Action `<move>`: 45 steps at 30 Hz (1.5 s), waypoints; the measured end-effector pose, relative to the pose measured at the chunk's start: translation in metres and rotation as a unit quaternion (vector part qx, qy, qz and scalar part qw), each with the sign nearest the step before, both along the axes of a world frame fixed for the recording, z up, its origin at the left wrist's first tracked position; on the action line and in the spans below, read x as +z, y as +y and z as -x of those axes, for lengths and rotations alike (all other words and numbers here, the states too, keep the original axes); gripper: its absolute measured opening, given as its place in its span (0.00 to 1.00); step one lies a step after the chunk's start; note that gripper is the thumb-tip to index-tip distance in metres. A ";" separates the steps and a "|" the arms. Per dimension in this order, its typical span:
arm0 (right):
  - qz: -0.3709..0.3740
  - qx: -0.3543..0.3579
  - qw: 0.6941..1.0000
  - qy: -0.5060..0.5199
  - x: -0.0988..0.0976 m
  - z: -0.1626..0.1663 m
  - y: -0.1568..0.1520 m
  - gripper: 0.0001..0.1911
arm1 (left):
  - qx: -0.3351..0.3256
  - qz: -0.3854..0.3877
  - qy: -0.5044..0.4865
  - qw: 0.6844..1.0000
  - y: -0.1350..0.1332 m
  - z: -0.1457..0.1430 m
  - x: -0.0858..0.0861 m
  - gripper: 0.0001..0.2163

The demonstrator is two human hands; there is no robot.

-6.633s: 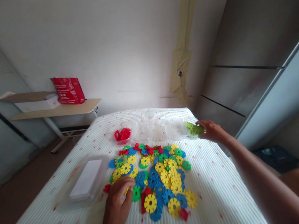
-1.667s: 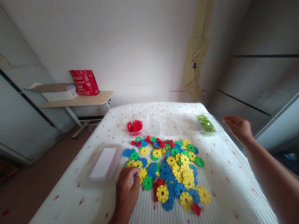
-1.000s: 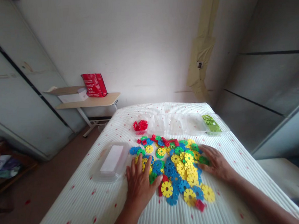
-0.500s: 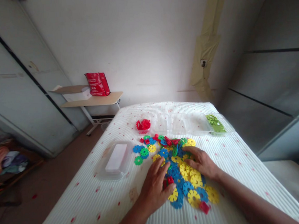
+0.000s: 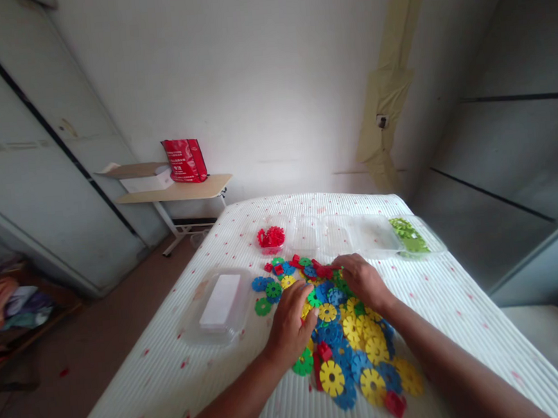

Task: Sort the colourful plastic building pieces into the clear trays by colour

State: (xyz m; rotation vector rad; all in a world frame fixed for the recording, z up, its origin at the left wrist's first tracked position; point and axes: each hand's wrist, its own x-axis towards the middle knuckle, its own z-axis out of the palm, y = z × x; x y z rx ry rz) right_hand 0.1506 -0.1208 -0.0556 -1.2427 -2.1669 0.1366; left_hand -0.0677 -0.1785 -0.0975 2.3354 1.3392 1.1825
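A heap of flat plastic snowflake discs [image 5: 355,351] in yellow, blue, green and red lies on the white striped bed cover [image 5: 441,299]. My left hand [image 5: 291,327] rests palm down on the heap's left side, fingers stretched over the pieces. My right hand [image 5: 359,280] lies on the far part of the heap, fingers bent down onto the discs; whether it grips one is hidden. Behind the heap stands a row of clear tubs [image 5: 339,233], one with red discs [image 5: 271,237], one with light green discs [image 5: 409,236].
A clear lidded box with a white insert [image 5: 219,302] sits left of the heap. Beyond the bed are a small wooden side table [image 5: 181,191] with a red bag [image 5: 184,160] and a cardboard box. Clothes lie on a low rack at far left [image 5: 1,305].
Both hands came down onto the heap and then slid toward its far end. My right hand, earlier raised near the green tub, now lies on the discs. Some pieces have shifted.
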 end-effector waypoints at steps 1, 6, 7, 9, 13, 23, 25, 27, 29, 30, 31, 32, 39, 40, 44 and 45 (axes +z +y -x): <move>0.005 0.004 1.000 -0.010 -0.001 0.003 0.002 0.20 | 0.000 0.004 0.001 1.000 0.002 -0.001 -0.002 0.18; 0.055 0.053 0.996 -0.043 0.001 0.026 -0.008 0.21 | 0.030 0.032 -0.038 0.998 0.005 0.001 -0.012 0.18; 0.063 0.080 0.994 -0.031 0.002 0.029 -0.012 0.21 | 0.037 0.038 -0.048 0.997 0.005 0.001 -0.013 0.18; 0.063 0.112 0.992 0.000 0.004 0.031 -0.014 0.22 | 0.043 0.049 -0.059 0.996 0.003 0.003 -0.014 0.19; 0.021 0.004 1.000 0.007 0.003 0.020 -0.005 0.23 | 0.046 0.057 -0.065 0.995 0.000 0.004 -0.016 0.21; 0.053 0.043 0.996 -0.063 -0.005 0.020 -0.009 0.24 | 0.064 0.062 -0.080 0.993 0.001 0.004 -0.019 0.20; 0.043 0.048 0.997 -0.042 -0.004 0.019 -0.008 0.24 | 0.066 0.063 -0.085 0.992 0.001 0.004 -0.019 0.20; 0.028 0.013 0.999 -0.037 -0.005 0.017 -0.005 0.25 | 0.067 0.061 -0.091 0.992 0.002 0.005 -0.019 0.21; 0.023 -0.024 0.998 -0.051 -0.007 0.015 -0.002 0.25 | 0.066 0.060 -0.094 0.991 0.002 0.005 -0.019 0.21; 0.025 -0.027 0.998 -0.059 -0.008 0.014 -0.002 0.25 | 0.067 0.061 -0.095 0.991 0.002 0.005 -0.019 0.21; 0.029 -0.017 0.997 -0.066 -0.009 0.015 -0.003 0.25 | 0.067 0.062 -0.095 0.991 0.002 0.005 -0.018 0.20; 0.032 0.002 0.997 -0.068 -0.010 0.016 -0.004 0.24 | 0.068 0.063 -0.095 0.991 0.002 0.005 -0.018 0.20; 0.015 -0.027 0.999 0.031 -0.008 0.007 0.001 0.23 | 0.066 0.059 -0.099 0.991 0.001 0.005 -0.017 0.20; 0.019 -0.043 0.998 0.029 -0.008 0.003 0.004 0.22 | 0.067 0.060 -0.098 0.991 0.001 0.005 -0.018 0.20; 0.043 0.008 0.999 -0.030 -0.009 -0.002 0.011 0.18 | 0.064 0.061 -0.090 0.992 0.002 0.004 -0.019 0.19; 0.048 0.030 0.997 -0.048 -0.009 0.000 0.012 0.19 | 0.063 0.060 -0.089 0.992 0.002 0.004 -0.019 0.19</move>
